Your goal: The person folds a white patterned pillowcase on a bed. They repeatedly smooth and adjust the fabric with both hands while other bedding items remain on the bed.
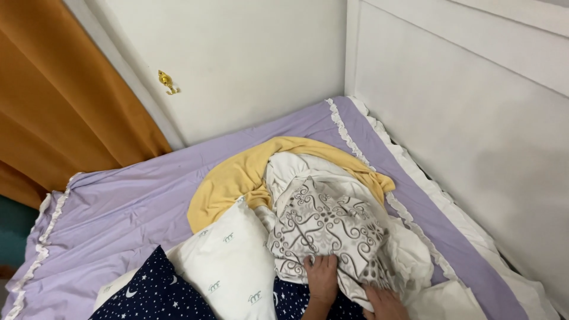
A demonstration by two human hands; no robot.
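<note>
While both hands come in from the bottom edge, the left hand lies palm down with fingers spread flat on the white cloth with grey swirl pattern, pressing but not gripping it. Just beside, the right hand closes its curled fingers on the lower edge of this cloth. Near them lie a dark blue star-printed pillow and a white pillow. Farther, a yellow fabric curves over the lilac bedsheet.

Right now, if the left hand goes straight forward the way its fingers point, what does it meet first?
The left hand already lies on the grey-patterned white cloth, so it would push further into that bundle first. Beyond it lies the yellow cloth, though depth is hard to judge.
</note>
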